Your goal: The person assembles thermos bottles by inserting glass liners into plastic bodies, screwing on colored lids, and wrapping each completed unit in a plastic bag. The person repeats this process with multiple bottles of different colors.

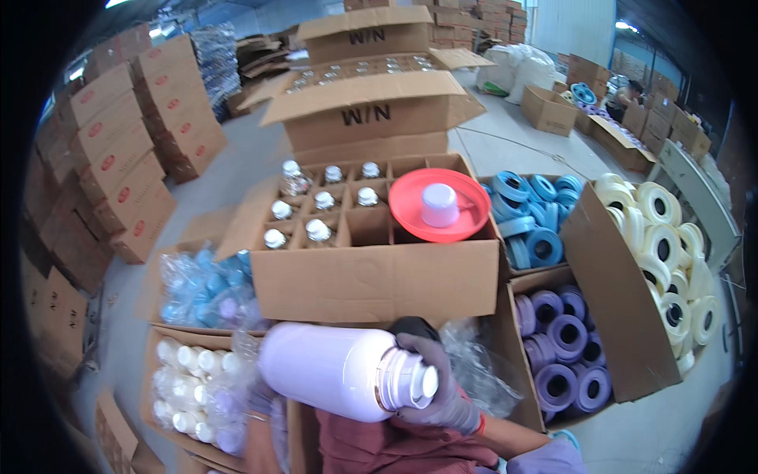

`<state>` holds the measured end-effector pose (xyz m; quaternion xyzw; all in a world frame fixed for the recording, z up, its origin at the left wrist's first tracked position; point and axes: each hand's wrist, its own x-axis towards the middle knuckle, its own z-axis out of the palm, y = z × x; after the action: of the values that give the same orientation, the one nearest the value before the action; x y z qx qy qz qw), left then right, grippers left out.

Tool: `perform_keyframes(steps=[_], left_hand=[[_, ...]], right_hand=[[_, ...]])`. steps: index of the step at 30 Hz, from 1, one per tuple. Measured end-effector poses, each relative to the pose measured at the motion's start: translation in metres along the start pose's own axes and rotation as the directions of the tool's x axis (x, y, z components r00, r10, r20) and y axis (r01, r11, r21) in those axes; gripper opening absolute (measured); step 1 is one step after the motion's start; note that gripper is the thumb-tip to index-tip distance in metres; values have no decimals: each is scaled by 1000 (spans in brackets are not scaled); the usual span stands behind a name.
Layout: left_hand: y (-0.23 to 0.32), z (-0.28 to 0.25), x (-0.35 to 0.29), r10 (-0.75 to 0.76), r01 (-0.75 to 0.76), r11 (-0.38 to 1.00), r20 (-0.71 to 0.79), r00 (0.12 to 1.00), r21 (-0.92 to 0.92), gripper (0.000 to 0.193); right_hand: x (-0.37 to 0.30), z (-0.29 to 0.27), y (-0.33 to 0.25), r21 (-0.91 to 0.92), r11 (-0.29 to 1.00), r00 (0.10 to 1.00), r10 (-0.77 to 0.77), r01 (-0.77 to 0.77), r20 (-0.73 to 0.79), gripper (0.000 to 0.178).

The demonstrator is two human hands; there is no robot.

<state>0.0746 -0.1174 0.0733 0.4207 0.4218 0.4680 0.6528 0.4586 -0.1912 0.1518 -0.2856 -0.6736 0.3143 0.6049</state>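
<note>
A large lavender vacuum flask (324, 370) lies almost level in front of me, its white stopper (425, 382) pointing right. My right hand (446, 395), in a grey glove, is closed around the neck end. My left hand (259, 395) is low beside the flask's base; its fingers are hidden behind the flask and clear plastic, so its grip does not show. Beyond the flask stands an open carton (375, 280) with cardboard dividers, holding several silver-topped bottles (318, 231). A red dish (407, 213) with a lavender cup (440, 205) rests on the carton's right part.
To the right are boxes of blue rings (543, 246), purple rings (567, 338) and cream rings (662, 249). Bagged white caps (209, 362) and blue cups (207, 286) sit left. Stacked cartons (118, 170) line the left; another person (628, 95) is far right.
</note>
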Motion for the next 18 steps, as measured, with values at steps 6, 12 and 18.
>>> perform_keyframes(steps=[6,12,18], left_hand=[[112,186,18,-278,-357,-93,320,906,930,34],[36,202,38,-376,-654,66,626,683,753,35],[30,199,55,-351,-730,256,765,540,633,42]], right_hand=[[-126,-26,22,-498,855,862,140,143,488,52],[-80,-139,35,-632,767,918,322,-110,231,28],[-9,-292,180,-799,486,932,105,-353,-348,25]])
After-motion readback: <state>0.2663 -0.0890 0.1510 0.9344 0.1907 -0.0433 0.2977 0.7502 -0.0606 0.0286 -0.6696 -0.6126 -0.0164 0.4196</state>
